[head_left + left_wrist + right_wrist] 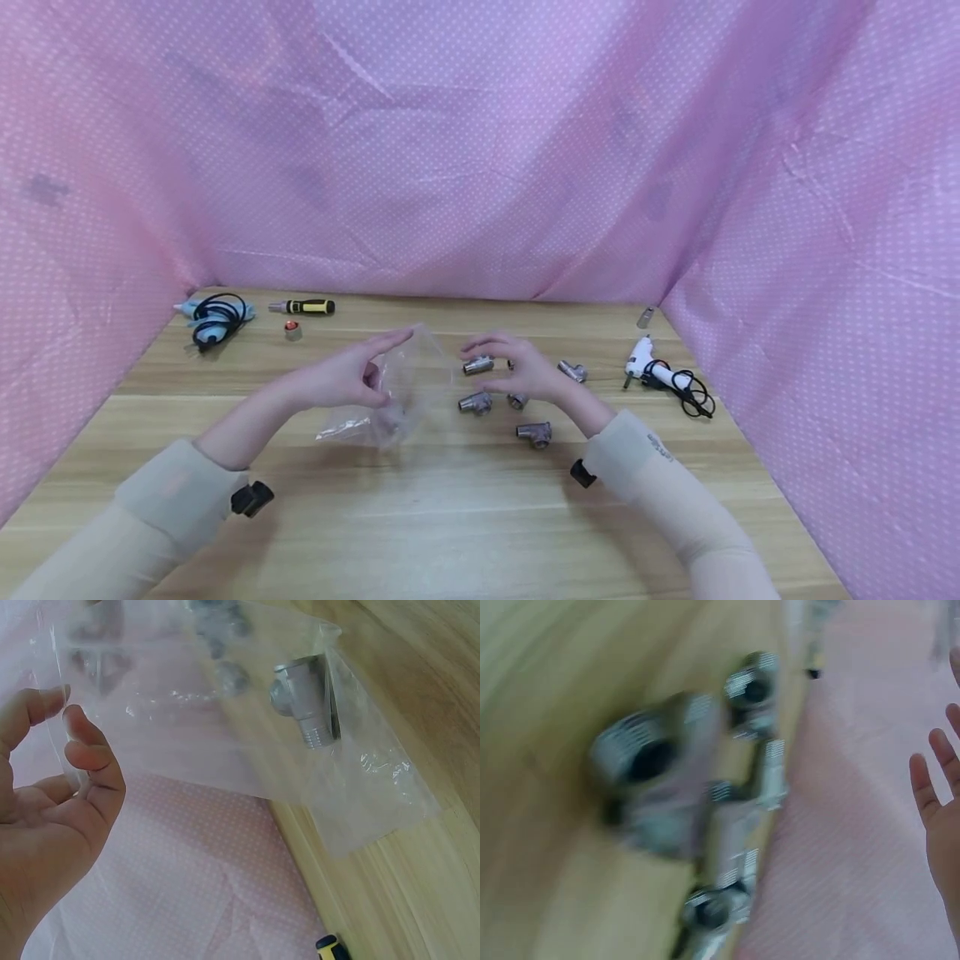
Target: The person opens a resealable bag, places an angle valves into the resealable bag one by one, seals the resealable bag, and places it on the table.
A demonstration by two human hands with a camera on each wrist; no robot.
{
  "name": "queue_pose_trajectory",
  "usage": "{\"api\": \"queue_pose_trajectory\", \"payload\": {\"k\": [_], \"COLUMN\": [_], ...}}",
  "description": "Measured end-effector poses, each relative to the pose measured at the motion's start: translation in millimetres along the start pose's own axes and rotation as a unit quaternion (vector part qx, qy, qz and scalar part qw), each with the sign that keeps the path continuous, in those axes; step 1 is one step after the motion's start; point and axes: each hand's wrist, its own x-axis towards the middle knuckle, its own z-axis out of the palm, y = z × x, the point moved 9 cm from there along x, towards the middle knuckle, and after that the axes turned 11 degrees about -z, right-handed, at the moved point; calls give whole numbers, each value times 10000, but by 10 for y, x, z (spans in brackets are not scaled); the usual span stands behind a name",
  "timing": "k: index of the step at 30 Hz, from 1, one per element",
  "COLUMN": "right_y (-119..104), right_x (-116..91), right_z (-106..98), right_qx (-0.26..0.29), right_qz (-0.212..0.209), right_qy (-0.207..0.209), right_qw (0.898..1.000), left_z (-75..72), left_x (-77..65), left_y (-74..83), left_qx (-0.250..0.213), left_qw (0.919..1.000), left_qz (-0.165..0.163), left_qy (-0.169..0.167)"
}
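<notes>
A clear plastic bag hangs from my left hand, whose thumb and fingers hold its edge near the opening. Through the film, a silvery metal pipe fitting shows low in the bag in the left wrist view. My right hand hovers over a group of similar fittings, its fingers loosely bent and apart, with nothing seen in them. Around it lie a tee-shaped fitting, another fitting behind it, one nearer and one to the right. The right wrist view is blurred.
At the back left lie a light-blue corded tool, a yellow-black screwdriver and a short metal piece with red inside. A white glue gun with black cord and a small metal cylinder are at right. Pink curtains enclose the table.
</notes>
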Motion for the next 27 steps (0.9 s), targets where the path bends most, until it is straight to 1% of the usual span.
{"api": "queue_pose_trajectory", "payload": {"k": [2,4,5,7,10,13,15,19,24,27], "right_y": [139,334,374,458,554,626,660,705,683,653], "right_x": [-105,-226,-265,-348,-453,-523,-545,-546,-505,-496], "right_z": [105,230,275,368,491,584,617,637,618,590], "right_qx": [-161,-280,-311,-515,-797,-1007,-1067,-1137,-1057,-854], "right_qz": [192,398,492,679,854,965,1073,1237,1121,1049], "right_qy": [-350,-693,-865,-1262,-1780,-2114,-2189,-2146,-1936,-1794], "right_qw": [9991,9964,9945,9883,9771,9674,9639,9622,9689,9744], "left_z": [-5,-14,-16,-25,-33,-37,-39,-43,-55,-62], "left_x": [3,7,9,16,26,34,39,52,72,76], "left_y": [-10,-15,-18,-27,-38,-46,-53,-62,-89,-118], "left_qx": [-27,-4,-26,-17,-41,-70,-96,-189,-264,-278], "left_qw": [10000,10000,10000,10000,10000,9999,9999,9997,9994,9992], "left_qz": [6,23,30,35,13,-9,-28,-74,-204,-276], "left_qy": [-22,-22,-35,-41,-55,-74,-90,-119,-118,-120]}}
